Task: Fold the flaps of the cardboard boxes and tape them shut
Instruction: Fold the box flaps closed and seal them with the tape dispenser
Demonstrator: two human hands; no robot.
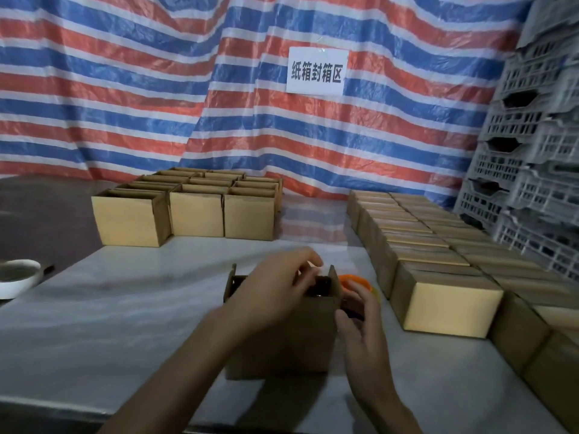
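Note:
A small brown cardboard box [282,339] stands on the table right in front of me, its top open and its side flaps [333,283] sticking up. My left hand [275,292] reaches over the opening, fingers curled at the far flap and apparently pinching its edge. My right hand [360,327] sits by the box's right side with relaxed, spread fingers, thumb near the box wall. Just behind it lies an orange tape roll [357,281], partly hidden by the fingers and the box. The box's inside looks dark.
Several open-topped boxes [194,214] are grouped at the back left. Rows of closed boxes [438,267] run along the right side. Grey plastic crates [532,151] are stacked at the far right. A white bowl [15,277] sits at the left edge. A striped tarp with a paper sign [316,72] hangs behind.

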